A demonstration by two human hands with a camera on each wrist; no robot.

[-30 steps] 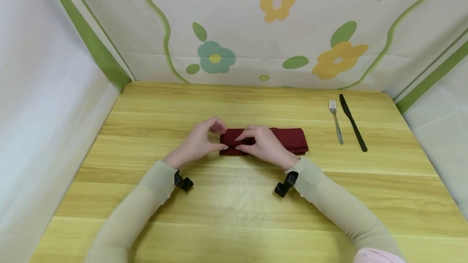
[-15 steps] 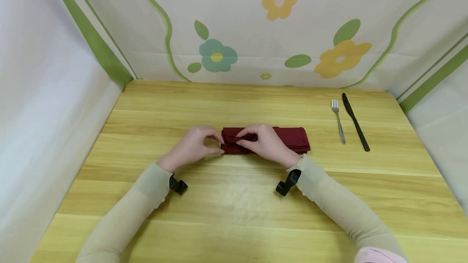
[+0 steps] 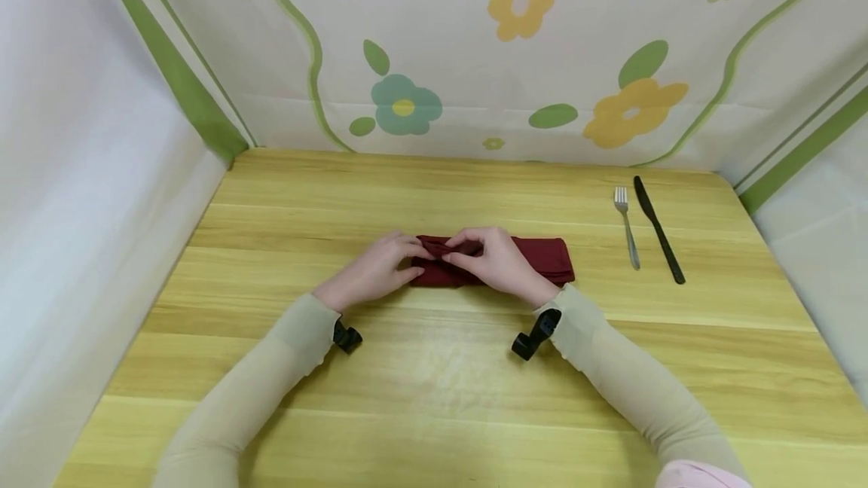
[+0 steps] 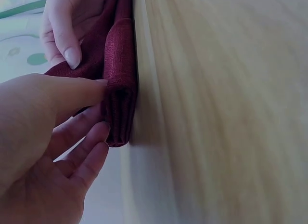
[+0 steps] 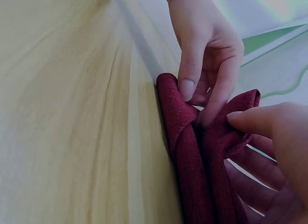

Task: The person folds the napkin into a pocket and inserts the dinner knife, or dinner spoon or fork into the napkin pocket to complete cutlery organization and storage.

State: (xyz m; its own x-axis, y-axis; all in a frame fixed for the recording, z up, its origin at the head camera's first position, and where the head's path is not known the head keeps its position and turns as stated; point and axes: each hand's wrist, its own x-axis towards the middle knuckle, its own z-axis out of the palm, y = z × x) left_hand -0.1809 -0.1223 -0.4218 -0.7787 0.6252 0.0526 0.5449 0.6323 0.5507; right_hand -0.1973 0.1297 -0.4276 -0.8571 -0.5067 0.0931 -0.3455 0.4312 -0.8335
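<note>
A dark red cloth napkin (image 3: pixel 545 256), folded into a long layered strip, lies across the middle of the table. My right hand (image 3: pixel 500 262) pinches its upper layer between thumb and fingers and lifts that flap off the layers below, as the right wrist view shows. At the strip's left end is my left hand (image 3: pixel 376 269). Its thumb (image 5: pixel 187 84) presses on the near fold, while the index finger reaches into the gap beside the raised flap. Seen from the left wrist, the folded end of the napkin (image 4: pixel 120 65) stands between that thumb and the fingers.
To the right on the wooden table (image 3: pixel 434 398) lie a silver fork (image 3: pixel 627 228) and a black knife (image 3: pixel 658 228), side by side. A white cloth wall with printed flowers (image 3: pixel 405 104) rises behind the table's far edge, with more white cloth at both sides.
My left hand drew back a little to the left, then came in again onto the napkin's left end. My right hand keeps its pinch, and the flap's left end now stands raised.
</note>
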